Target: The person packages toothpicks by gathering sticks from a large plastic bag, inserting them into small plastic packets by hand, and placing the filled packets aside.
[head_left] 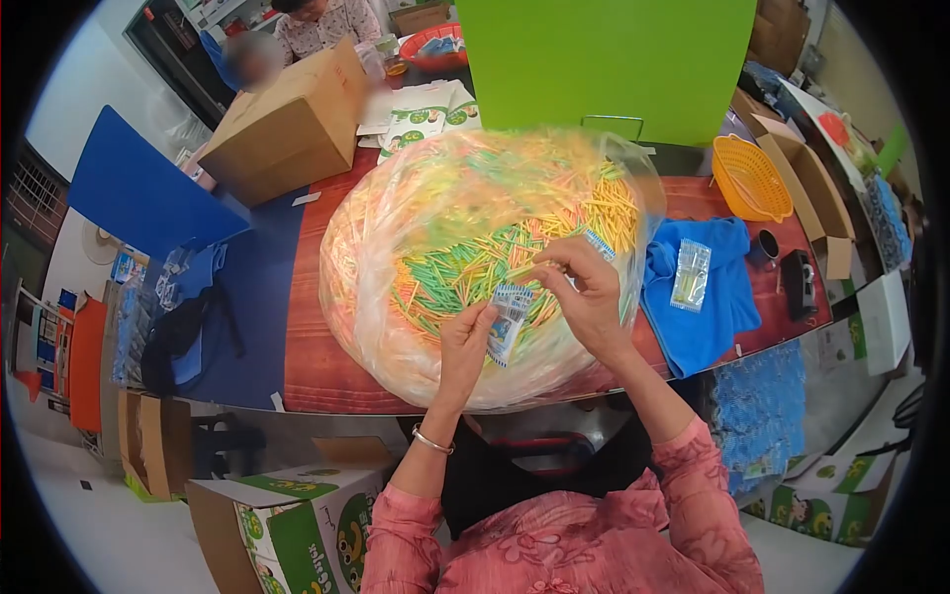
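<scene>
The left hand pinches the small packet over the big bag of sticks, best held softly and steady near the bent right hand, whose grip I can't tell.

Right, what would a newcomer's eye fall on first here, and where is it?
Probably the big see-through bag of green, yellow and orange sticks, spread across the middle of the red table. Just beyond it stands a bright green panel. Over the bag, the left hand holds a small printed packet.
</scene>
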`<state>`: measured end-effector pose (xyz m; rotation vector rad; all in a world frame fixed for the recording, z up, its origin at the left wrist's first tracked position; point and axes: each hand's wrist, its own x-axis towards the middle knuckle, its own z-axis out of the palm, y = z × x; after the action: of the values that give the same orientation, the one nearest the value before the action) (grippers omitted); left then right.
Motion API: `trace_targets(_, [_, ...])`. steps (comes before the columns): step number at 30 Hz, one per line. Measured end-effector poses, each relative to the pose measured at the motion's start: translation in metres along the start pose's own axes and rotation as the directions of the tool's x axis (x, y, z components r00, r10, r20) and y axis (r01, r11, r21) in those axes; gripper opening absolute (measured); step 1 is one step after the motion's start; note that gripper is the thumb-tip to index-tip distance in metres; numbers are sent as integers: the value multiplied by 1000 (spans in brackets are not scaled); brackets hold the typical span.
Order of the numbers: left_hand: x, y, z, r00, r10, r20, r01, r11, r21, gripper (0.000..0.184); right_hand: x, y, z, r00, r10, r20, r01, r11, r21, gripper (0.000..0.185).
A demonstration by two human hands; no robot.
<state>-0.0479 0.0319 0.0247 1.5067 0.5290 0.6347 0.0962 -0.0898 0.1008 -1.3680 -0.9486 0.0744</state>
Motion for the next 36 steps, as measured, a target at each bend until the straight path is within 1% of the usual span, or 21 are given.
trace_targets(3, [0,-2,2,999,6,-32,-6,1000,-23,26,-3,-4,-3,979,-177,105,193,966,-173,12])
trace_targets(6, [-1,-2,2,1000,-14,-10,14,1000,-26,27,-7,-1,-5,984,-121,129,139,981,-135,11])
trace_targets(9, [-3,-9,-1,1000,-4,7,4,1000,10,28,-6,5,-10,978,116,176,-117,993,-2,12])
trace_targets(10, [-3,-10,-3,999,-5,39,5,1000,-1,27,-5,7,-13,951,226,211,-245,967,68,12])
trace_targets(12, [-4,-11,-5,994,-6,105,9,1000,-25,26,-2,11,-19,856,420,301,-485,853,190,13])
trace_targets(15, [-5,-12,-8,983,-29,181,40,998,-56,25,1,25,-25,771,476,422,-615,727,305,15])
trace_targets(18, [-3,-12,-9,971,-70,228,98,989,-114,27,2,23,-26,782,478,400,-594,766,245,13])
trace_targets(21, [-3,1,-3,949,-52,312,119,973,-200,29,3,16,-22,796,431,425,-527,839,136,14])
trace_targets(24, [1,7,1,937,-68,343,124,982,-145,31,0,16,-17,832,389,396,-410,912,-36,15])
trace_targets(27, [9,13,4,911,-184,370,286,927,-242,26,8,6,-16,887,299,352,-205,938,-279,17])
trace_targets(30, [17,-1,1,922,-133,362,224,949,-222,19,5,14,-14,877,36,479,88,968,-234,19])
trace_targets(33, [13,-1,10,967,-100,232,191,889,-415,16,1,5,-8,929,-116,350,234,920,-316,22])
trace_targets(36, [11,2,14,986,-54,159,125,867,-482,19,2,-6,-13,931,169,322,-60,945,-323,25])
